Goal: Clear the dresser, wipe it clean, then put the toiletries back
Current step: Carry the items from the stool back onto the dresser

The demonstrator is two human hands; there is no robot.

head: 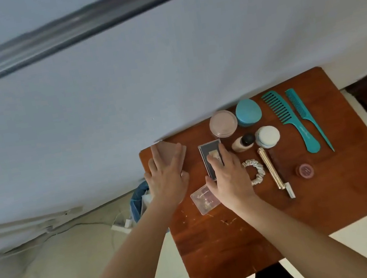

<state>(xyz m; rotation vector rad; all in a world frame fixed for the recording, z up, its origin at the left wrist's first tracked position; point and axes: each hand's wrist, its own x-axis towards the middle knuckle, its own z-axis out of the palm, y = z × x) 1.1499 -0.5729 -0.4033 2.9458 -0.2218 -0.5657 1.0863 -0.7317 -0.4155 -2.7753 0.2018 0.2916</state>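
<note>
The brown wooden dresser top [309, 202] carries several toiletries. My left hand [167, 180] lies flat with straight fingers on a folded pinkish-brown cloth [170, 152] at the far left corner. My right hand [228, 180] rests on a dark rectangular box [209, 151], fingers laid over it and thumb along its left side. A clear pink case [203, 198] lies just below that hand. To the right sit a pink jar [223, 123], a teal jar [248, 112], a small black-capped bottle [242, 143], a white round pot [267, 136], a scrunchie [257, 171] and a gold tube [271, 168].
Two teal combs [291, 120] lie at the far right beside a small round pink tin [305, 170]. A pale wall rises behind the dresser. Left of it, on the floor, stand a blue-lined bin [139, 199] and a white power strip [122, 226].
</note>
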